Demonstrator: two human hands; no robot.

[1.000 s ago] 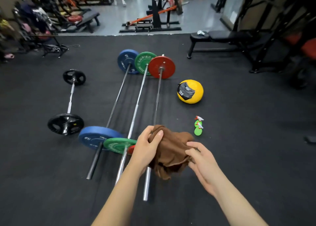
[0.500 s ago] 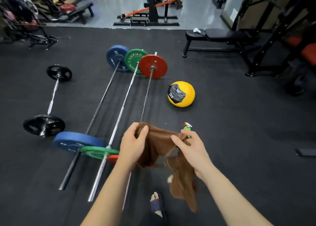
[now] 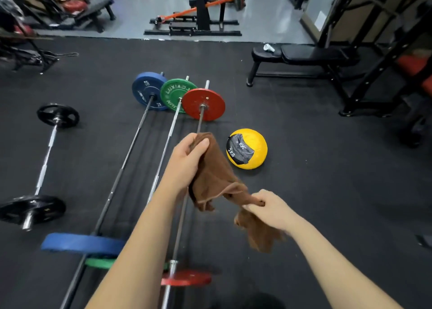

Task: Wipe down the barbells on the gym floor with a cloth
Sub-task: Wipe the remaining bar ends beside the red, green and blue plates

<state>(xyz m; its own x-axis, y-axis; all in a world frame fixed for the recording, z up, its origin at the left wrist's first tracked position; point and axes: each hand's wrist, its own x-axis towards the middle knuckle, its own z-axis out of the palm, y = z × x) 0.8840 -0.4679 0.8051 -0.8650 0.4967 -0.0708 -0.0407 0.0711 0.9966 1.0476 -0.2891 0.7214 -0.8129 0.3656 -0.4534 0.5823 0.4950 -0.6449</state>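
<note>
A brown cloth [image 3: 215, 175] hangs stretched between both hands above the floor. My left hand [image 3: 184, 161] grips its upper end; my right hand [image 3: 268, 209] pinches its lower part, lower and to the right. Beneath them lie three long barbells side by side: one with red plates [image 3: 203, 104], one with green plates [image 3: 177, 96], one with blue plates [image 3: 147, 91]. The red barbell's bar [image 3: 180, 233] runs right under the cloth. A short barbell with black plates [image 3: 46, 154] lies apart at the left.
A yellow medicine ball [image 3: 251, 149] sits just right of the red barbell. A black bench [image 3: 299, 56] and rack frames stand at the back right. More machines line the far grey floor. Black rubber matting [image 3: 327, 191] stretches out to the right.
The view has moved closer over the barbells. My left hand rose with the cloth's top while my right hand dropped and pulled the cloth out lengthwise. The spray bottle is no longer visible.
</note>
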